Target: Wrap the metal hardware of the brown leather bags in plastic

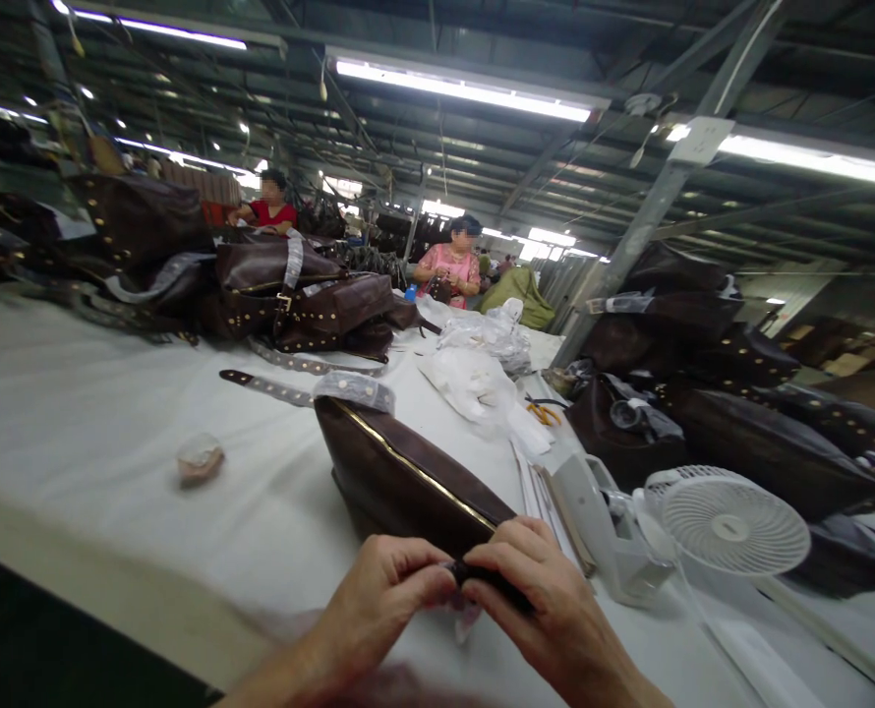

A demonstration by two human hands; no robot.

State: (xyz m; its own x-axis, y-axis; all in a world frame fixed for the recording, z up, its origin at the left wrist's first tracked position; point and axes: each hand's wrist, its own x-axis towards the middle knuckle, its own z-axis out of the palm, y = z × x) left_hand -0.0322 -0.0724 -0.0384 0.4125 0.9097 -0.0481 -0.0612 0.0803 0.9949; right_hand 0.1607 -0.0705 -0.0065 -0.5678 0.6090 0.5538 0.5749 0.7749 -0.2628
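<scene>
A dark brown leather bag (379,482) with a gold zipper (415,462) lies on the white-covered table, its near end close to my hands. My left hand (382,595) pinches the tip of a narrow dark strip (509,588) between thumb and fingers. Gripping the same strip just to the right is my right hand (541,590), partly covering it. What the strip belongs to cannot be made out. A scrap of clear plastic (467,624) hangs below the fingertips. Across the bag's far end rests a plastic-wrapped strap (353,390).
Studded brown bags are piled at the left (320,305) and right (739,433). A white fan (732,521) stands at right, near orange-handled scissors (545,414) and crumpled white plastic (474,379). A small wrapped lump (200,460) sits left. Two people work farther back.
</scene>
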